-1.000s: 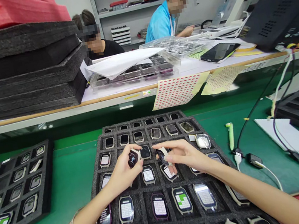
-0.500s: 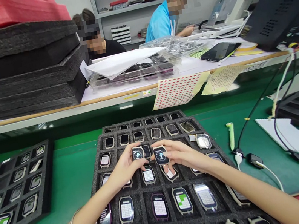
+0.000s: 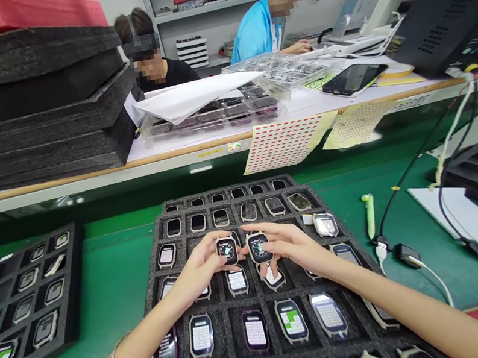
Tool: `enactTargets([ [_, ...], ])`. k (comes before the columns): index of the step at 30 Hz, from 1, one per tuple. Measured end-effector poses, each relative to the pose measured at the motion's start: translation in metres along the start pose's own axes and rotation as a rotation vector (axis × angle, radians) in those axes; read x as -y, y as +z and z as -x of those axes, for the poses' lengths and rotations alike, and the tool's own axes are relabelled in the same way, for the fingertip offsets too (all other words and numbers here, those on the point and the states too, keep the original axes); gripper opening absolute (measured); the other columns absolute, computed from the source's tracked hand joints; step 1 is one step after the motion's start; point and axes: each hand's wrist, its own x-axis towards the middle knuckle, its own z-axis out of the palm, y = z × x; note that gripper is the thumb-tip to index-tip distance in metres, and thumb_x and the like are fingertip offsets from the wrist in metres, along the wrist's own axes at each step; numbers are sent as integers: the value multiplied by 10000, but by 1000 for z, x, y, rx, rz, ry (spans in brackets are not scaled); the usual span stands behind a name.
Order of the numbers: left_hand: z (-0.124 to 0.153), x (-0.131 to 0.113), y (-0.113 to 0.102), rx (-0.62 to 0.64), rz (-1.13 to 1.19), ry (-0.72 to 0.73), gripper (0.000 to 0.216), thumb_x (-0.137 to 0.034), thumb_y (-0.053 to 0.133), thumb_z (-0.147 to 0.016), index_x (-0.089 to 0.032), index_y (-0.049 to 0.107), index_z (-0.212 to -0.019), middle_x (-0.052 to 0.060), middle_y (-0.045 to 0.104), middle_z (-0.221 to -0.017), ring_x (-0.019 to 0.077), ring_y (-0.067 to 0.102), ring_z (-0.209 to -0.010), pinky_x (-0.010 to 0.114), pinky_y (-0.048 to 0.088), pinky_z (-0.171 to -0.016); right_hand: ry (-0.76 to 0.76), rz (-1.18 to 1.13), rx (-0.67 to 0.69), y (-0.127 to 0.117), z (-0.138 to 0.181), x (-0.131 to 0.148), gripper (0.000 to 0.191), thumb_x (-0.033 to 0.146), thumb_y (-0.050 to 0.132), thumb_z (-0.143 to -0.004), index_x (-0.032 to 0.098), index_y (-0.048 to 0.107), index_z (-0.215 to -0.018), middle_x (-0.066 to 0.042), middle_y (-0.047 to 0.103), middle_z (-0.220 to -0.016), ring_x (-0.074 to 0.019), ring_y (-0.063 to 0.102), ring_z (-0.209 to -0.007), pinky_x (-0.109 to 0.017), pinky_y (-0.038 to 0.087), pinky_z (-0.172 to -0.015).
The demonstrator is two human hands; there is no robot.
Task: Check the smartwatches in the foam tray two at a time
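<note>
My left hand [image 3: 207, 261] grips a smartwatch case [image 3: 226, 251] without a strap, its thumb at the lower edge of the lit dark dial. A second smartwatch [image 3: 258, 248] with a similar lit dial is held in my right hand [image 3: 287, 245], thumb over its right side. The two watches are side by side, a small gap between them. Below them is a black foam tray [image 3: 220, 323] whose compartments hold several more watches; many show white screens, like this one [image 3: 201, 335], and one shows green blocks [image 3: 291, 319]. Some watches are partly covered by my hands.
Another foam tray of watches [image 3: 70, 280] lies at the left. Black foam sheets [image 3: 27, 116] are stacked on the raised shelf, near a phone [image 3: 354, 80]. Cables [image 3: 455, 210] and a green pen-like item [image 3: 370, 216] lie at the right. Two people sit behind the shelf.
The watch in my left hand has moved slightly right and down, closer to the other watch and turned more upright. My right hand has barely moved.
</note>
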Motion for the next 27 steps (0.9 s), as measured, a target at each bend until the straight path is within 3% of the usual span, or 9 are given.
enactTargets([
  [14,0,3,-1,18,-56,30,314,-165,555,-787,-182,520,-1098,79,650,-1025,238,620,-991,371,553,-778,-2,92,-27,2,0,-2,519,332,646,-861,166,466,-1319,-94,667,-999,-151,676,-587,-217,527,-460],
  [19,-1,2,-1,-57,-81,92,361,-165,584,-777,-200,508,-1128,73,638,-1056,231,613,-1003,366,551,-791,7,154,93,1,5,5,749,302,724,-787,199,313,-1405,-104,633,-1105,-184,684,-778,-289,568,-658],
  [21,-1,0,-1,-72,-75,99,370,-171,591,-781,-198,505,-1139,72,646,-1027,227,624,-979,378,548,-805,33,318,115,-5,8,13,748,319,698,-805,195,288,-1419,-73,667,-980,-183,678,-746,-301,564,-660],
  [23,-1,-2,-1,-72,-63,100,357,-198,605,-792,-190,510,-1137,71,656,-971,226,636,-944,385,548,-799,4,642,75,-16,12,22,650,347,670,-820,185,380,-1378,-49,666,-872,-180,651,-670,-313,552,-633],
  [27,-2,-4,0,-51,-40,92,347,-303,659,-800,-178,527,-1096,76,660,-907,223,649,-878,375,553,-746,-162,1261,-23,-47,18,34,457,397,657,-803,176,577,-1194,-103,583,-1052,-272,595,-917,-408,500,-815],
])
